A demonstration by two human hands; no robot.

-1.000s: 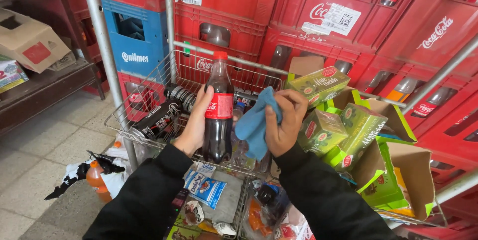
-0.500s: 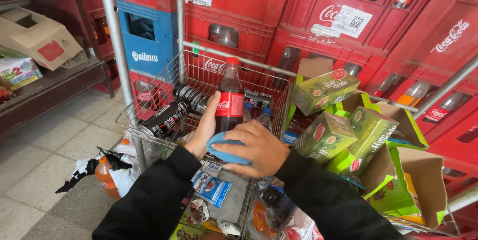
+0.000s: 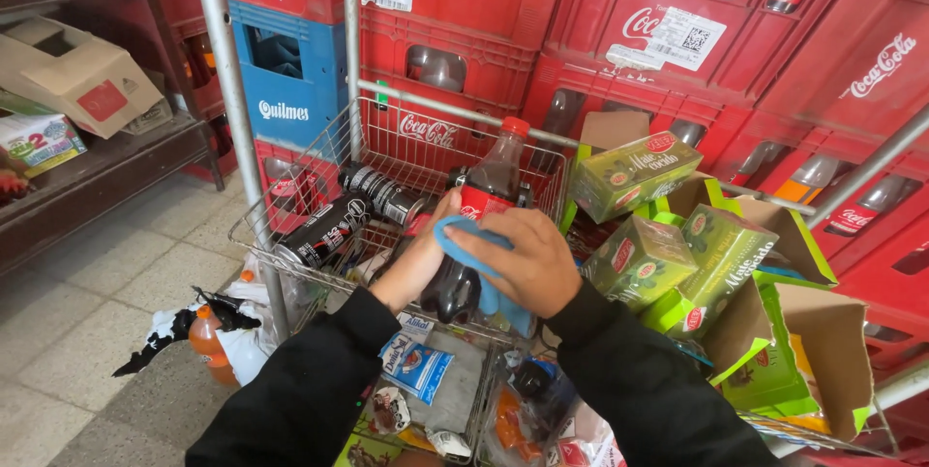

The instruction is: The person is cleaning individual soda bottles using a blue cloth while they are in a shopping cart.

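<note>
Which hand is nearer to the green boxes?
Right. The right hand presses a blue cloth on the bottle, next to the green boxes; the left hand holds the bottle's far side.

There is just one camera, and it sits on the person's head. It looks forward and down, past two dark sleeves. It is very close to the left hand (image 3: 418,262) and right hand (image 3: 518,264), which sit near the middle. Behind them it faces a wire basket (image 3: 387,152) and stacked red crates (image 3: 600,60). The floor (image 3: 106,331) shows at the left.
</note>
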